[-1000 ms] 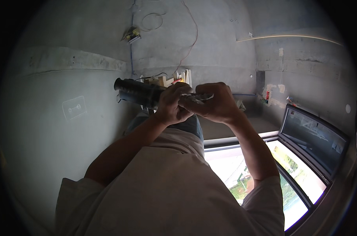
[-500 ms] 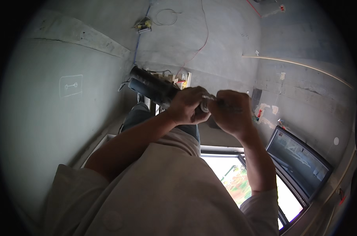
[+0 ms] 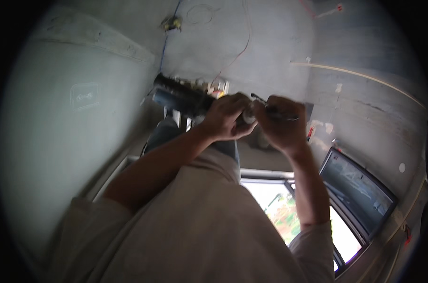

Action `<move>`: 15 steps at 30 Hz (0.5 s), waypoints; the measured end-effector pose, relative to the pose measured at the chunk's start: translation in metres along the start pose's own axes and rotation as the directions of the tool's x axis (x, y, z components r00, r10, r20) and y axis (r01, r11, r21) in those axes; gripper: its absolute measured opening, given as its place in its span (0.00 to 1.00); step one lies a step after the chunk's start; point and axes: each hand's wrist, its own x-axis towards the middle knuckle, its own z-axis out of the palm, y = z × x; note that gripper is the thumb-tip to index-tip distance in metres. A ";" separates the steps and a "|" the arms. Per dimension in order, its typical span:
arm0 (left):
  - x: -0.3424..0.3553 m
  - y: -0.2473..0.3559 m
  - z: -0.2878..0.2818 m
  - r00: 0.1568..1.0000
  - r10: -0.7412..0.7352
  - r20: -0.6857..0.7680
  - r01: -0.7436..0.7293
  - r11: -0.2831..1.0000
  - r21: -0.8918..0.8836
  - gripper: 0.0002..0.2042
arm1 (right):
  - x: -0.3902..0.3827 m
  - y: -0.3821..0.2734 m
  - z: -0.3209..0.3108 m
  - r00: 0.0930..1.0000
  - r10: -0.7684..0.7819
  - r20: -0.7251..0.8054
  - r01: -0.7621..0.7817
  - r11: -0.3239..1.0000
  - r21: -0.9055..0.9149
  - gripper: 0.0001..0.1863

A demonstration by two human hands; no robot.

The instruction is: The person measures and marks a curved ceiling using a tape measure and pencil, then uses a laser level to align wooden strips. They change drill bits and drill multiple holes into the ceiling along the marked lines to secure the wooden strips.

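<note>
Fingers (image 3: 245,129) partly hide dark tool (image 3: 183,95); held piece (image 3: 284,116) blurred, perhaps metal.

I read this as a room in a building under construction or renovation, going by the bare grey left wall (image 3: 39,141) with a pale outline (image 3: 84,97) sketched on it. On the right of my head-camera feed I make out rough patches (image 3: 328,127) on another raw wall (image 3: 379,113), and a dark-framed window sash (image 3: 357,193) standing open beside daylight.
</note>
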 end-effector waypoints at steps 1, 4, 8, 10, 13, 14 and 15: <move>0.000 0.003 -0.003 0.999 -0.038 0.009 0.037 0.999 0.026 0.16 | -0.009 -0.002 0.004 0.988 0.153 0.010 -0.153 0.987 0.049 0.22; 0.004 0.000 -0.002 0.999 -0.031 -0.021 0.031 0.999 -0.020 0.15 | -0.015 0.007 -0.018 0.921 0.284 0.267 -0.320 0.942 0.102 0.19; 0.012 -0.002 0.002 0.997 -0.079 -0.022 0.079 0.997 -0.021 0.18 | -0.058 0.078 -0.003 0.771 0.542 0.335 -0.632 0.589 0.503 0.17; 0.009 -0.001 0.004 0.993 -0.116 -0.015 0.116 0.993 -0.022 0.19 | -0.090 0.113 0.019 0.614 0.710 0.344 -0.721 0.329 0.610 0.13; 0.011 0.003 0.005 0.983 -0.183 0.004 0.184 0.983 -0.029 0.22 | -0.117 0.133 0.053 0.460 0.836 0.299 -0.658 0.096 0.747 0.09; 0.013 0.008 0.002 0.975 -0.219 0.037 0.220 0.975 -0.029 0.23 | -0.124 0.138 0.063 0.438 0.851 0.289 -0.637 0.067 0.768 0.08; 0.013 0.012 -0.002 0.965 -0.255 0.069 0.257 0.966 -0.027 0.23 | -0.131 0.147 0.074 0.415 0.865 0.281 -0.614 0.038 0.789 0.08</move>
